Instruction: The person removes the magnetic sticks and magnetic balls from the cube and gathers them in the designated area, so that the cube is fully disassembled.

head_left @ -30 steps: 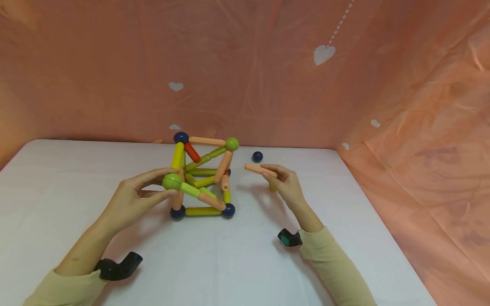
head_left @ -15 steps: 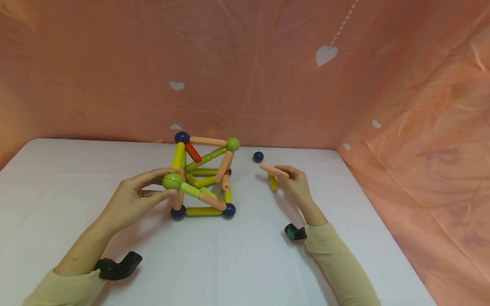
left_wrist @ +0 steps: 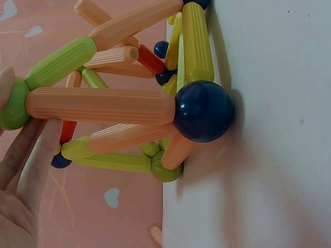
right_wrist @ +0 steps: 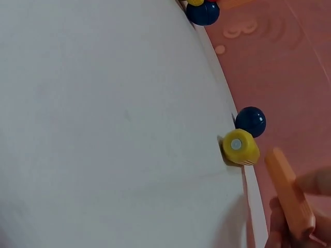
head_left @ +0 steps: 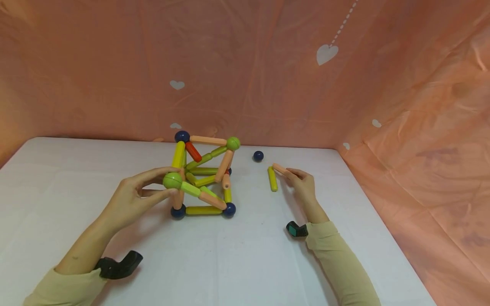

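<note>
My left hand pinches the green ball at the near upper left corner of a frame of sticks and balls. From that ball a light green stick and an orange one slope down to a blue ball. In the left wrist view an orange stick joins the green ball to a blue ball. My right hand pinches a loose orange stick, just right of a yellow stick lying on the table.
A loose blue ball lies near the back edge of the white table, behind the yellow stick. The frame's far top corners are a blue ball and a green ball. A pink cloth hangs behind the table.
My right hand has moved to the right with the orange stick, away from the frame, and the yellow stick is now in full view. My left hand has stayed on the green ball.
</note>
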`<move>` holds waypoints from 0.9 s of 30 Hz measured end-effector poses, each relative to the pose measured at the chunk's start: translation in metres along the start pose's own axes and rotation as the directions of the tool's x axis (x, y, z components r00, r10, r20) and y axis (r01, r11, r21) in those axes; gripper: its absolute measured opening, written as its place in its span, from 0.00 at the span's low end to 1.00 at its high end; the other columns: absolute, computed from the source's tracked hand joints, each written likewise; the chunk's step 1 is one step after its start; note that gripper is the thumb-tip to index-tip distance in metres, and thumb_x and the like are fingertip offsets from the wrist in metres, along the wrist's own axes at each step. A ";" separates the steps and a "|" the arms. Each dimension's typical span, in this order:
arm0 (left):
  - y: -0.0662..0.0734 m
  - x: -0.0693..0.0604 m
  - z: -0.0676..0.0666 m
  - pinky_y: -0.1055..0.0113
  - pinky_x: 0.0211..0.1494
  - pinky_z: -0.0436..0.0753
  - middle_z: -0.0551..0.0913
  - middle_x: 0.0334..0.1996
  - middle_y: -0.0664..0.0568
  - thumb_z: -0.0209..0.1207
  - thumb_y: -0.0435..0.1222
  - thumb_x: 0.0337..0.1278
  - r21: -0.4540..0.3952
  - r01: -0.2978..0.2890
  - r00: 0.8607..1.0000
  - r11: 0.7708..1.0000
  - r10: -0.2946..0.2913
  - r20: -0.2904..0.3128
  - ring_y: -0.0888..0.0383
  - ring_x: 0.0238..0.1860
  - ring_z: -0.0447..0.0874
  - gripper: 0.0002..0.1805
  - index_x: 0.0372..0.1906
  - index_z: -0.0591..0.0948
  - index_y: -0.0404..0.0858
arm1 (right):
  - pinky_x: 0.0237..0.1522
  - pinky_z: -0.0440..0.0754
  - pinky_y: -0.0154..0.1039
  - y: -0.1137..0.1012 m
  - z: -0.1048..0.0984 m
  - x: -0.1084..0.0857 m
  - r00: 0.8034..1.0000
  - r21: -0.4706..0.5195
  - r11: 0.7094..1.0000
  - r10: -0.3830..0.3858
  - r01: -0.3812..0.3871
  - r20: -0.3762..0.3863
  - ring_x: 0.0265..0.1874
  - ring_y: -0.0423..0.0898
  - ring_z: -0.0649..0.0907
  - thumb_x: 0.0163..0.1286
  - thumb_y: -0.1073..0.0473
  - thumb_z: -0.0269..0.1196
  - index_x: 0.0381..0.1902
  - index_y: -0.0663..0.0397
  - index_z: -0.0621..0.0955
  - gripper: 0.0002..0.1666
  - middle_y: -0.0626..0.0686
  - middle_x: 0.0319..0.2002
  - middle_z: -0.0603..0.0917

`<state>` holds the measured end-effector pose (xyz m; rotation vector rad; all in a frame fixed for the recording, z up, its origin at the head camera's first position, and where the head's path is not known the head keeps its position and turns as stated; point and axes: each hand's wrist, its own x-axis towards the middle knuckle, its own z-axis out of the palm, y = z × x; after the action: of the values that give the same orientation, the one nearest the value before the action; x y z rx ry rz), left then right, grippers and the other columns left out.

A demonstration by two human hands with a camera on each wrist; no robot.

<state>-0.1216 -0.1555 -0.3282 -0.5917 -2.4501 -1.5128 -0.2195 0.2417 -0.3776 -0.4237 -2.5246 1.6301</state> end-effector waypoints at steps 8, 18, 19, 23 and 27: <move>-0.001 0.000 0.000 0.77 0.44 0.82 0.81 0.48 0.73 0.66 0.32 0.55 -0.027 0.002 1.000 1.000 -0.002 0.003 0.75 0.48 0.78 0.24 0.59 0.78 0.43 | 0.46 0.74 0.34 0.004 -0.001 -0.002 0.998 -0.005 0.999 0.052 -0.052 0.021 0.47 0.47 0.78 0.67 0.58 0.59 0.54 0.64 0.80 0.21 0.63 0.54 0.80; 0.000 0.000 0.000 0.77 0.44 0.82 0.81 0.48 0.72 0.66 0.32 0.55 -0.027 0.000 1.000 1.000 0.000 -0.001 0.76 0.49 0.78 0.24 0.59 0.78 0.43 | 0.41 0.75 0.31 0.000 0.003 -0.005 0.996 -0.066 0.998 0.016 -0.010 0.091 0.47 0.49 0.79 0.70 0.58 0.57 0.56 0.62 0.78 0.21 0.62 0.54 0.80; -0.001 0.000 0.000 0.77 0.44 0.82 0.81 0.48 0.72 0.66 0.32 0.55 -0.031 -0.003 1.000 1.000 0.003 0.000 0.75 0.49 0.78 0.24 0.59 0.78 0.43 | 0.40 0.75 0.30 -0.001 0.004 -0.007 0.996 -0.061 0.998 -0.004 0.010 0.086 0.45 0.47 0.80 0.70 0.58 0.57 0.56 0.62 0.78 0.20 0.62 0.53 0.80; -0.002 0.000 0.001 0.77 0.44 0.82 0.81 0.49 0.71 0.66 0.31 0.54 -0.044 -0.012 1.000 0.999 0.012 0.001 0.75 0.49 0.78 0.25 0.59 0.78 0.43 | 0.34 0.76 0.26 -0.011 0.012 -0.015 0.994 -0.008 0.997 -0.075 0.075 0.077 0.37 0.41 0.79 0.68 0.60 0.59 0.52 0.63 0.81 0.17 0.61 0.48 0.83; -0.002 0.001 0.002 0.77 0.44 0.82 0.82 0.48 0.71 0.65 0.31 0.54 -0.049 -0.016 1.000 0.999 0.016 0.000 0.75 0.49 0.78 0.24 0.59 0.78 0.43 | 0.34 0.76 0.26 -0.023 0.022 -0.024 0.984 0.061 0.989 -0.142 0.136 0.105 0.36 0.37 0.79 0.67 0.61 0.61 0.50 0.64 0.82 0.16 0.59 0.46 0.84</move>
<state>-0.1230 -0.1549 -0.3304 -0.6192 -2.4083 -1.5710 -0.2054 0.2070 -0.3646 -0.1533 -2.5148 1.7077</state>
